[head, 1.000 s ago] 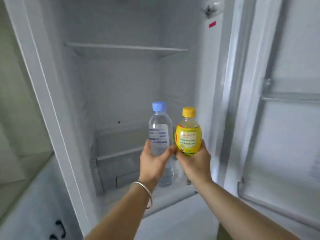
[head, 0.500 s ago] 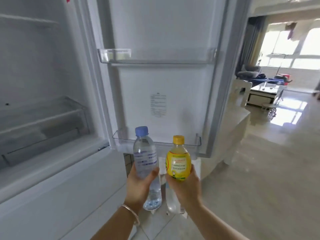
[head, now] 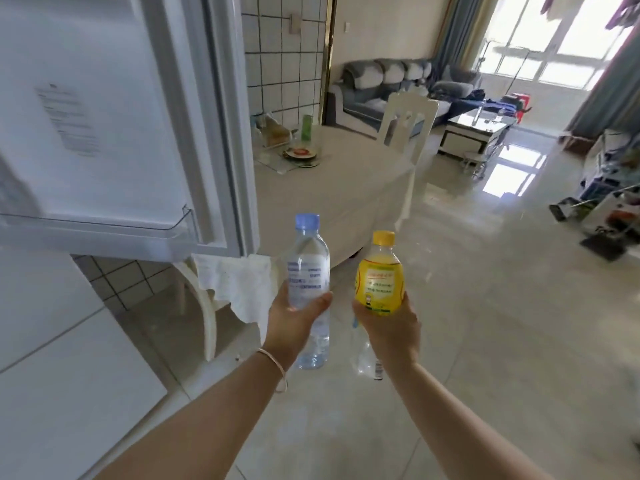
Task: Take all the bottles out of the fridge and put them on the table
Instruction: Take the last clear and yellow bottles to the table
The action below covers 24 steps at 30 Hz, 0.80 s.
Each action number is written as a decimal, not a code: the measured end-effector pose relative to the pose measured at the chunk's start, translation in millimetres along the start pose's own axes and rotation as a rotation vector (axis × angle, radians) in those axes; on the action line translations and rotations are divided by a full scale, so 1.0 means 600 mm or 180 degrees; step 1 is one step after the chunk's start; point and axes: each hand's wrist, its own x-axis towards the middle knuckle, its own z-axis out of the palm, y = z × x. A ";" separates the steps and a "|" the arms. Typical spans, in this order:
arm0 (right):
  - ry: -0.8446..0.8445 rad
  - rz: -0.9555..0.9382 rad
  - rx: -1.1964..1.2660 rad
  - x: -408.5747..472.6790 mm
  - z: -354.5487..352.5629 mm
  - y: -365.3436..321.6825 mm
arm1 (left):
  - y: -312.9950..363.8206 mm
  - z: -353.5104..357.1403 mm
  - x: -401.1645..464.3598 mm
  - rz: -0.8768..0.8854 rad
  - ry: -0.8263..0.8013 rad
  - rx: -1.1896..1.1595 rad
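Observation:
My left hand grips a clear water bottle with a blue cap, held upright. My right hand grips a short yellow bottle with a yellow cap; a second clear bottle hangs below the same hand, partly hidden by it. Both hands are held out in front of me above the tiled floor. The open fridge door fills the upper left. Ahead stands the table with a pale cloth.
On the table's far left are a green can, a plate and a bag. A white chair stands behind the table, another chair with a cloth at its near left. Sofa and coffee table lie beyond.
The view has swung right, from the fridge interior past the door to the room and table. Both hands kept their bottles and moved slightly apart.

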 end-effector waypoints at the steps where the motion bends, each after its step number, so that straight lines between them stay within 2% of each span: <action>1: 0.0008 0.0072 0.0044 0.024 -0.008 0.007 | -0.004 0.019 0.014 -0.0012 0.0012 0.0008; 7: -0.0034 0.0097 0.0208 0.190 -0.007 0.027 | -0.016 0.122 0.152 0.0027 0.0129 0.0094; 15: -0.0140 -0.0185 0.0106 0.459 0.053 -0.042 | -0.008 0.240 0.413 0.0133 0.0148 0.0171; 19: -0.0269 -0.0262 0.0121 0.564 0.098 -0.079 | -0.003 0.254 0.515 0.0079 0.0295 0.0152; 24: -0.0607 -0.0334 0.0278 0.679 0.193 -0.118 | -0.016 0.226 0.630 0.0024 0.0728 0.0294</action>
